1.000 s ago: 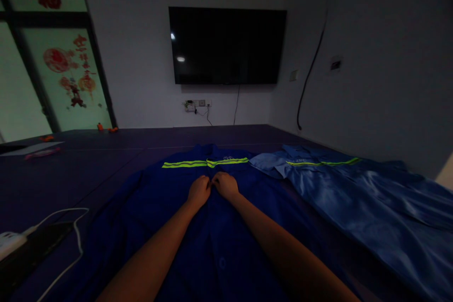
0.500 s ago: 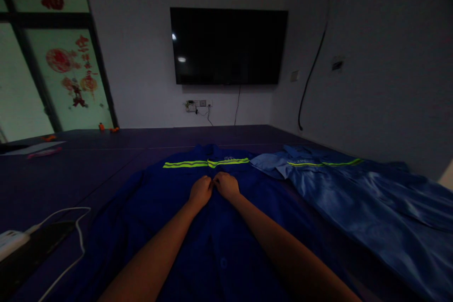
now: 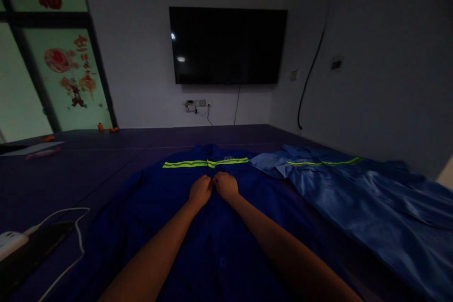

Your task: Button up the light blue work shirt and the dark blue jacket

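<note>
A dark blue work jacket [image 3: 166, 226] with a yellow-green reflective stripe lies spread flat on the dark surface in front of me. My left hand [image 3: 200, 190] and my right hand [image 3: 225, 185] meet side by side at the jacket's front placket, just below the stripe. Both have their fingers curled and pinch the cloth there. What sits between the fingertips is too dim to make out. A button shows lower down the placket.
A lighter blue jacket [image 3: 357, 198] with the same stripe lies to the right. A white charger and cable [image 3: 53, 236] rest at the left beside a dark flat thing. A black television [image 3: 226, 45] hangs on the far wall, above sockets. A window with red decorations is at the left.
</note>
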A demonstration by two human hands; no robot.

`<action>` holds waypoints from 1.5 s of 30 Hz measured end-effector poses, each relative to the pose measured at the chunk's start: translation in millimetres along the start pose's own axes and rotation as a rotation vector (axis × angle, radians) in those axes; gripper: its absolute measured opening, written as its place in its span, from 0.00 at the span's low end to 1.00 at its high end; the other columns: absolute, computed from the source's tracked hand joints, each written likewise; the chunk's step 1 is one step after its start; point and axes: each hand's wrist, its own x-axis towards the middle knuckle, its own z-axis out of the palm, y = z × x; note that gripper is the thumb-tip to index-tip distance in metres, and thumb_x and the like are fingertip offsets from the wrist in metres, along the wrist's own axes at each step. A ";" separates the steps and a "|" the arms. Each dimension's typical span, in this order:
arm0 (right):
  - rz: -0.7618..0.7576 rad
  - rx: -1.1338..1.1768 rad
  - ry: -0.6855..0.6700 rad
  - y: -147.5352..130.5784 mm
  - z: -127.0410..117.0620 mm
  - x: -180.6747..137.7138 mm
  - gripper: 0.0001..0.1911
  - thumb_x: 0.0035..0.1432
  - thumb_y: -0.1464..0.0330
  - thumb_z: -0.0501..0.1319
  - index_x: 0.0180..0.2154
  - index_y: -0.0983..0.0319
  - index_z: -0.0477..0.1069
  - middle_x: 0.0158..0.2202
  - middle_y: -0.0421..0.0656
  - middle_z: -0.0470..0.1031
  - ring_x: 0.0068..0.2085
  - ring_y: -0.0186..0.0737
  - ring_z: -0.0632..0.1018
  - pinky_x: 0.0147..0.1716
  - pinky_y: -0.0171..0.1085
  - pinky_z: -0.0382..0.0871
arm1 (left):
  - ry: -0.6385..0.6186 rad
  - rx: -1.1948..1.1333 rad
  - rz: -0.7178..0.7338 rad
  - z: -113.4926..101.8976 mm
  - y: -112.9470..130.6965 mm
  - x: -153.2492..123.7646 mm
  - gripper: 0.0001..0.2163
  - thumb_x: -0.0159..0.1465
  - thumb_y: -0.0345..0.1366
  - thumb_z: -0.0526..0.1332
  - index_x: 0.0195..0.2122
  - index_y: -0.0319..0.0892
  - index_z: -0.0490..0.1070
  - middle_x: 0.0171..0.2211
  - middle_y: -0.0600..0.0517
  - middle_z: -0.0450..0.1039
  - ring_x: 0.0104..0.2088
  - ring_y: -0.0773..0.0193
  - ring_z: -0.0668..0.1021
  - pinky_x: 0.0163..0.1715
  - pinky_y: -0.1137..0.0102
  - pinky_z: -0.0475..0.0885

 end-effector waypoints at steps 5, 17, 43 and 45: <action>0.006 0.105 -0.015 4.4 1.4 1.1 0.10 0.56 0.68 0.52 0.33 0.59 0.73 0.38 0.43 0.73 0.42 0.37 0.72 0.38 0.33 0.61 | 0.033 0.006 -0.078 -0.8 1.9 -1.3 0.09 0.61 0.32 0.49 0.31 0.39 0.68 0.32 0.48 0.68 0.35 0.64 0.71 0.33 0.72 0.61; 0.011 0.247 0.016 9.6 2.5 1.5 0.07 0.52 0.68 0.57 0.31 0.58 0.73 0.37 0.41 0.74 0.41 0.36 0.72 0.39 0.32 0.62 | 0.053 -0.049 -0.123 -5.3 3.0 -2.2 0.07 0.59 0.33 0.52 0.27 0.39 0.68 0.30 0.49 0.69 0.33 0.65 0.72 0.30 0.73 0.61; 0.051 0.192 -0.013 6.8 0.7 0.8 0.09 0.51 0.71 0.55 0.33 0.59 0.73 0.39 0.41 0.74 0.42 0.37 0.72 0.39 0.32 0.61 | 0.002 -0.033 0.030 -2.0 4.6 -3.0 0.08 0.60 0.31 0.49 0.29 0.40 0.67 0.32 0.49 0.69 0.34 0.65 0.71 0.32 0.72 0.62; 0.047 0.194 -0.007 7.1 1.3 0.9 0.09 0.52 0.71 0.55 0.33 0.59 0.73 0.39 0.41 0.74 0.42 0.37 0.72 0.39 0.32 0.61 | 0.016 -0.041 0.026 -2.0 4.0 -2.9 0.08 0.60 0.31 0.50 0.29 0.40 0.67 0.32 0.49 0.69 0.34 0.65 0.72 0.32 0.72 0.62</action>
